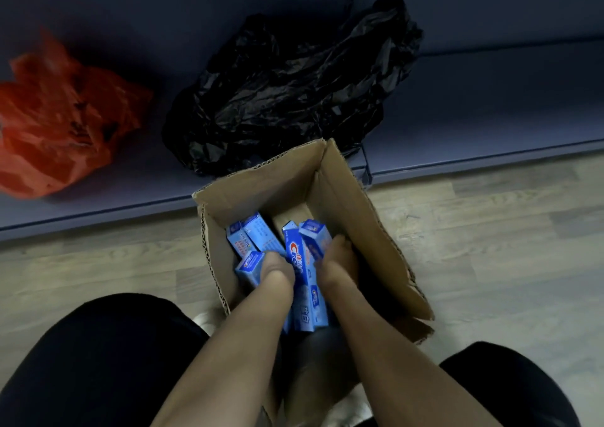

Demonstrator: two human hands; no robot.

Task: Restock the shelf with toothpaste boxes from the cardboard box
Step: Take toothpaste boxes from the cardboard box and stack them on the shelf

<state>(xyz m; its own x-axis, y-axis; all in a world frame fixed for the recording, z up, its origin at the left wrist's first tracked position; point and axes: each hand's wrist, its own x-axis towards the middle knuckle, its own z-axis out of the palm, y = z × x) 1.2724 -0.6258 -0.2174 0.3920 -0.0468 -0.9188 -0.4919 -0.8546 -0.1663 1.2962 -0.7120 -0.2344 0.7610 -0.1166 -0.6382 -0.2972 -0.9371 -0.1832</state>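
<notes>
Reaching into the cardboard box (359,211), both hands (left (274,271), right (338,263)) clamp toothpaste boxes (305,283).

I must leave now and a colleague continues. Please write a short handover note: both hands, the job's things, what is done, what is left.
Left hand: inside the cardboard box, gripping a blue toothpaste box.
Right hand: also inside, holding upright toothpaste boxes.
More toothpaste boxes lie against the box's far-left wall.
Shelf: carries only a black bag and a red bag; no toothpaste visible there.
Done: nothing visibly stocked.
Left: lift the boxes out and put them on the shelf.
</notes>
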